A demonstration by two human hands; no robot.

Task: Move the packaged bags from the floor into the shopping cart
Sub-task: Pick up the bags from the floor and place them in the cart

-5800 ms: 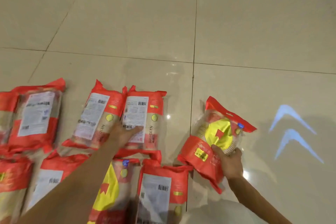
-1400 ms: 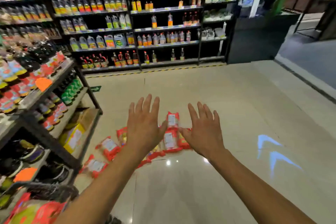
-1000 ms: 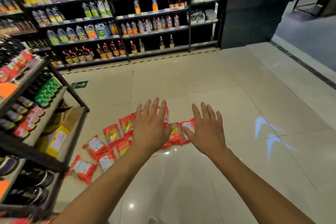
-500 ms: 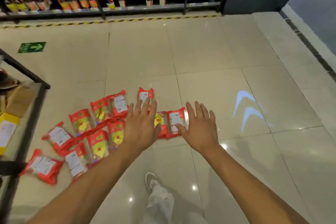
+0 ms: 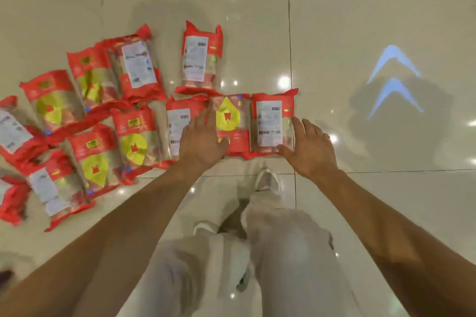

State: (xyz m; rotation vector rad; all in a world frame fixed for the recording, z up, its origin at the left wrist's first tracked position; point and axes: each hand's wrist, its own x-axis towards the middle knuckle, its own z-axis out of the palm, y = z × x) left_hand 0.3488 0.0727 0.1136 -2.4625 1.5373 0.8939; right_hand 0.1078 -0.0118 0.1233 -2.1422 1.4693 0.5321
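- Packaged bags (image 5: pixel 139 69) lie flat on the tiled floor (image 5: pixel 334 20) in a loose cluster, red with yellow or white label panels; several overlap at the edges.
- One bag with a white label (image 5: pixel 273 123) sits at the right end of the near row, with a yellow-marked bag (image 5: pixel 231 121) touching its left side.
- A single bag (image 5: pixel 202 55) lies apart, just beyond that row.
- I read my left hand (image 5: pixel 203 141) as spread open, palm down, over the seam between the yellow-marked bag and its left neighbour; it grips nothing. I cannot tell whether it touches the packaging.
- My right hand (image 5: pixel 311 147) is likewise open with fingers splayed, at the right edge of the white-label bag, thumb near its lower corner; nothing is held.
- Light trousers (image 5: pixel 283 252) and a pale shoe (image 5: pixel 268 180) show below the hands, just short of the near row.
- Two blue chevrons (image 5: pixel 394 82) are projected on the floor, well to the right of the bags.
- No shopping cart appears in my view.
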